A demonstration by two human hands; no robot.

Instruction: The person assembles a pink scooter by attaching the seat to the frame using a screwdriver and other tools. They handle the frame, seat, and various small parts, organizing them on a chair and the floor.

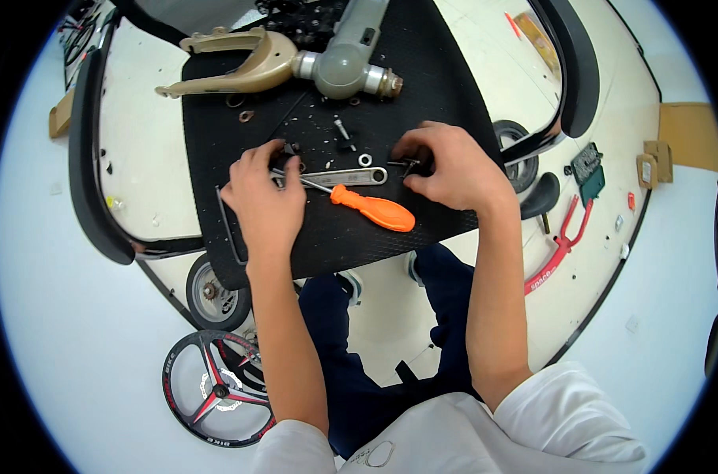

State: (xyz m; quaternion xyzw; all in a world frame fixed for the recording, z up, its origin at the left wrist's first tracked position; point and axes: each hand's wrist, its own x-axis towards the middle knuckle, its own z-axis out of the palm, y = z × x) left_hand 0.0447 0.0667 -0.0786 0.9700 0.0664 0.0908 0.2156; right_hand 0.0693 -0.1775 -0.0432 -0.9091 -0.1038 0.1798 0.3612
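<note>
I see left hand (265,187) gripping a dark part (292,148), right hand (457,167) pinching a dark fitting (410,165), fork (273,60) wheelless, bolt (341,128) and silver ring (365,165) on seat (319,251) apparently unfitted yet

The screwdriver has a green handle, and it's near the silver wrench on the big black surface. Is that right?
Not quite: the screwdriver has an orange handle, not a green one, as the head view shows. It is near the silver wrench on the big black surface, just as you said.
</note>
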